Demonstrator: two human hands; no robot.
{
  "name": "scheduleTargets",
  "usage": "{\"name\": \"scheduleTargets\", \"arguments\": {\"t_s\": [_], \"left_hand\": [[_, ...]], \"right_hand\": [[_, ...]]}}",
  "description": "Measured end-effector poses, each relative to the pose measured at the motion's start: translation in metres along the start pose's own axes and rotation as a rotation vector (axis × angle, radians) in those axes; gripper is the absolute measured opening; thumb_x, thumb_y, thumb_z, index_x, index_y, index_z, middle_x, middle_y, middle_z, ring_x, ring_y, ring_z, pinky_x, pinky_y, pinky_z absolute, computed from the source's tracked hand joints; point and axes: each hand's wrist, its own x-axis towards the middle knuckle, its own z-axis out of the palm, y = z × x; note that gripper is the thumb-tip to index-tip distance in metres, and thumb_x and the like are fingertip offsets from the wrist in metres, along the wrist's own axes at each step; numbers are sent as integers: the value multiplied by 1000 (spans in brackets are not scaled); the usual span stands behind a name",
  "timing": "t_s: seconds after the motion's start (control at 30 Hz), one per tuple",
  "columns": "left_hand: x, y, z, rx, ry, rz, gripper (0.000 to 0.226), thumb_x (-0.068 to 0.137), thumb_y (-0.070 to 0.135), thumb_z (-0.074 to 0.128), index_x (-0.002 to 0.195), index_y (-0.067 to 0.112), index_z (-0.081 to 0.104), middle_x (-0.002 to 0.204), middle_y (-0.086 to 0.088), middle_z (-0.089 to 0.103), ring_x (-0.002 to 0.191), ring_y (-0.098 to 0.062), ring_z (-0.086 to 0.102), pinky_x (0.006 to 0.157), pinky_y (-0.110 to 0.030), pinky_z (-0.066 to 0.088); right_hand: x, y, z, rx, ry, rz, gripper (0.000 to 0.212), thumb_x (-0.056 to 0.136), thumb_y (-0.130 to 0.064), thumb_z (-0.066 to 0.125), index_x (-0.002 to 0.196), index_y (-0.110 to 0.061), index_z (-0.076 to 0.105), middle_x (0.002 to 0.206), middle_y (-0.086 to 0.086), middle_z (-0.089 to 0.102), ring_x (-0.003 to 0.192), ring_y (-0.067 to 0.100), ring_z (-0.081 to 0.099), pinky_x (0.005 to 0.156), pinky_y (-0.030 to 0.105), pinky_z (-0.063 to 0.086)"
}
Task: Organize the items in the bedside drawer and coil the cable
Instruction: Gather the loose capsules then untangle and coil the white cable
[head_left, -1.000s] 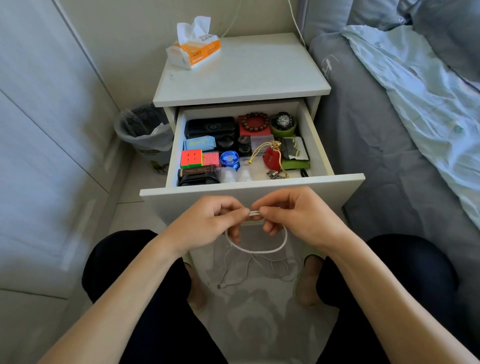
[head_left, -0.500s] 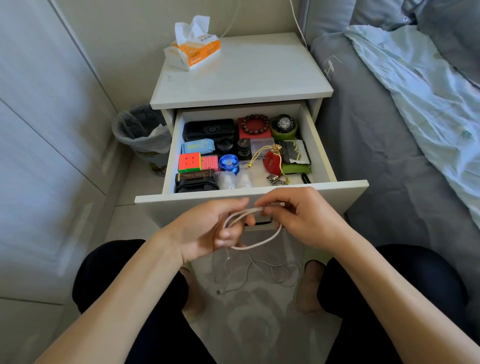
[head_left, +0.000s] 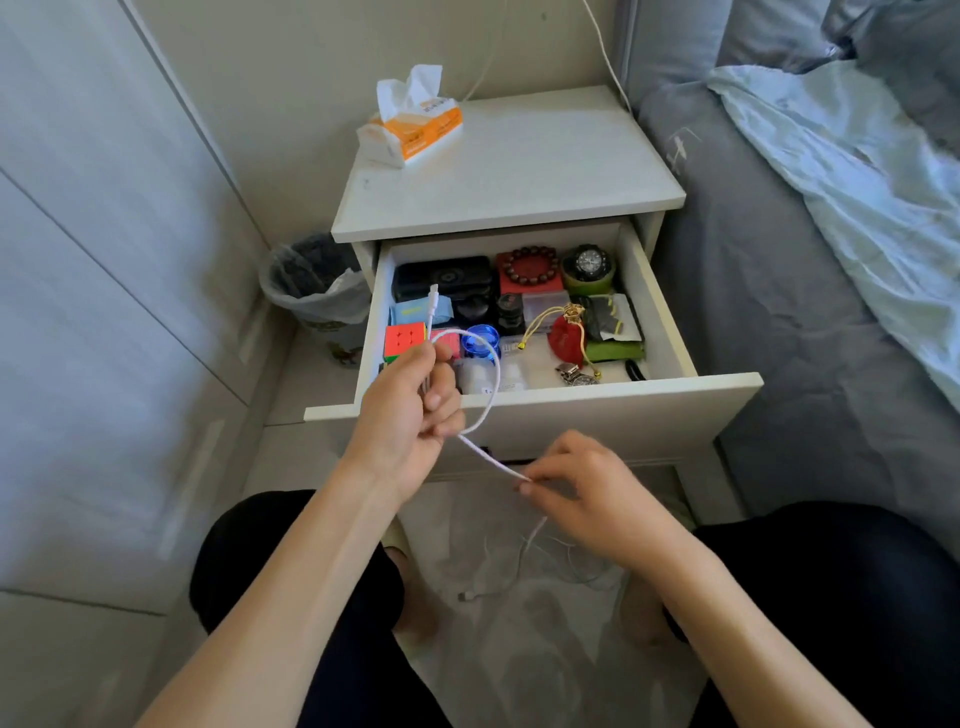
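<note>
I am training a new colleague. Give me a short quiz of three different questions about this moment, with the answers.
1. True or false: the drawer is closed.
2. Which hand holds the loop of the white cable? A) left hand B) right hand C) neither
3. Fill in: the tissue pack lies on top of the ____.

Key:
1. False; it is pulled open, with items visible inside.
2. A; the right hand only pinches the strand running down toward the floor.
3. nightstand.

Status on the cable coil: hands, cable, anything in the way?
Left hand grips cable loop. Right hand pinches the strand lower down. Rest trails on the floor, uncoiled. Drawer open; nothing blocking.
</note>
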Motion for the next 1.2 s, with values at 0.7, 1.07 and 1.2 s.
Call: {"name": "scheduleTargets", "arguments": {"t_s": [0.7,1.07,1.2], "left_hand": [[-40,-10,-4,930,-272,-290,28,98,16,52,76,7,68,49,2,28,40,-10,19,40,-18,15],[-35,-19,-7,623,-166,-277,26,100,17,50,81,4,62,52,1,28,40,-9,16,38,-19,12],[-35,-27,-8,639,-154,-281,28,101,20,50,82,4,65,53,0,30,40,-9,19,37,-18,16]], "right_hand": [[-30,-24,-5,141,644,54,34,91,6,53,121,-7,61,111,-6,73,89,5,69,82,14,51],[-41,-12,21,1061,368,593,30,101,-29,53,99,-6,72,89,12,76,83,26,74,78,37,59],[-39,-23,9,949,335,349,17,97,-16,60,91,-12,74,80,8,74,75,23,70,75,41,58]]}}
